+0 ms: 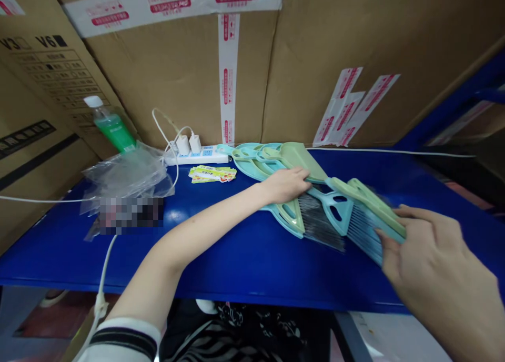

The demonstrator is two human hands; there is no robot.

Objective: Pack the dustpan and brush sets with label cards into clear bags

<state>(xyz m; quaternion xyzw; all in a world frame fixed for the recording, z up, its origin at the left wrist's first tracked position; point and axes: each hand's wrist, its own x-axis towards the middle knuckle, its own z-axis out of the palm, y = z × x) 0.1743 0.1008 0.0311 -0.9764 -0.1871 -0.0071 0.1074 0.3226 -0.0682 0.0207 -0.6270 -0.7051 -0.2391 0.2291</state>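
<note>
My left hand (284, 185) reaches across the blue table (236, 262) and rests palm down, fingers curled, on a stack of small green and teal dustpans (272, 159) and a brush with grey bristles (320, 222). My right hand (437, 278) is at the lower right. Its fingers grip the bristle end of a bundle of green and teal hand brushes (365, 212), which lies tilted over the table.
Taped cardboard boxes (315, 62) wall the back. A white power strip (199, 154) with chargers, printed cards (213, 173), crumpled clear plastic bags (126, 175) and a green liquid bottle (110, 124) sit at the left. A blue shelf frame (453, 104) rises at the right.
</note>
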